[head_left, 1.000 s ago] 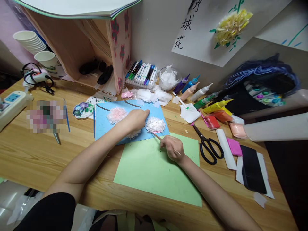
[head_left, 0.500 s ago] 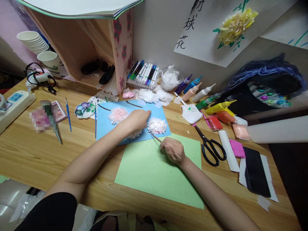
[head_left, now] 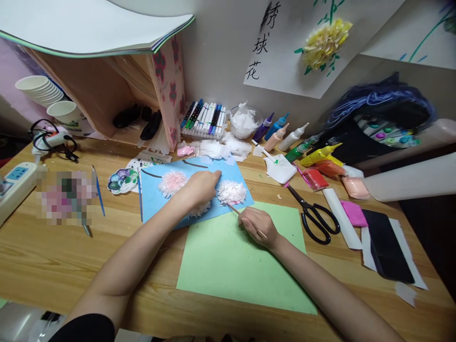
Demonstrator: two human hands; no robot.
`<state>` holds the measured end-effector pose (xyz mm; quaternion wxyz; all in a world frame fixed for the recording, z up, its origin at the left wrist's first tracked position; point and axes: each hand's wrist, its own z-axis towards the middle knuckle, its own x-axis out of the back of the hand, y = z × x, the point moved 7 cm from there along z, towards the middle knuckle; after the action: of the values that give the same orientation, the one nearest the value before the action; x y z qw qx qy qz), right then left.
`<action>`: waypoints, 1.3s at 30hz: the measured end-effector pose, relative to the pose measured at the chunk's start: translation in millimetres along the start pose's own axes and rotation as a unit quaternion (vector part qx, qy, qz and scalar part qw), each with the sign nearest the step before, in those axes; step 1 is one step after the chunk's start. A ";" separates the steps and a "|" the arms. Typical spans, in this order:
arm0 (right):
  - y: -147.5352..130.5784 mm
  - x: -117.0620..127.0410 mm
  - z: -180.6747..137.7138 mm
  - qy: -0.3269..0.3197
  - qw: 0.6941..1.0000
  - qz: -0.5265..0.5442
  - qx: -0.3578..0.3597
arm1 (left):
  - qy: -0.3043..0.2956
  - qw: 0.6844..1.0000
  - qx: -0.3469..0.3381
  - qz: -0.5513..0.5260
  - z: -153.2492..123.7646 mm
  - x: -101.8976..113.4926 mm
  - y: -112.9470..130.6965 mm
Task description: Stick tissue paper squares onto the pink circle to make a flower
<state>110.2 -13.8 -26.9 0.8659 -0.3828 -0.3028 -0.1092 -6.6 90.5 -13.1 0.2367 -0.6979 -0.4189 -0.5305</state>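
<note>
A blue sheet of paper (head_left: pixel 233 169) bears fluffy paper flowers: a pale pink one (head_left: pixel 173 184), a white one (head_left: pixel 231 192) with a pink spot at its lower edge, and another white one (head_left: pixel 199 209) partly behind my left arm. My left hand (head_left: pixel 204 186) lies on the sheet between the flowers, its fingers drawn together and pointing to the upper right; anything under them is hidden. In a pinch, my right hand (head_left: pixel 259 226) holds a thin paintbrush (head_left: pixel 234 209), its tip at the lower edge of the right white flower. Beneath this hand lies a green sheet (head_left: pixel 245 270).
Black-handled scissors (head_left: pixel 317 221) and a black phone (head_left: pixel 388 247) lie to the right. Behind are paint bottles (head_left: pixel 278 137), a marker box (head_left: pixel 204 121) and a bowl of white tissue (head_left: pixel 245 121). A paint palette (head_left: pixel 123 181) and blue brush (head_left: pixel 99 192) lie left.
The camera view has shifted slightly, showing more of the wall. The brush tip stays by the right white flower with only a slight shift; my left hand keeps its place on the blue sheet.
</note>
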 end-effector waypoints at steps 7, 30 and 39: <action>3.6 0.2 0.3 0.010 1.000 0.007 -0.020 | -0.013 1.000 -0.004 0.002 -0.3 2.6 2.4; 17.4 9.0 62.2 0.014 0.939 0.044 -0.342 | 0.008 1.000 -0.008 -0.003 0.4 -0.7 2.5; 6.9 24.8 -6.0 0.157 0.963 0.104 -0.194 | -0.010 1.000 0.002 0.006 -0.4 2.2 3.8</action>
<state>135.5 -12.3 -19.1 0.8183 -0.5509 -0.0946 -0.1337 -3.4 88.8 -10.5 0.2371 -0.7054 -0.4177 -0.5213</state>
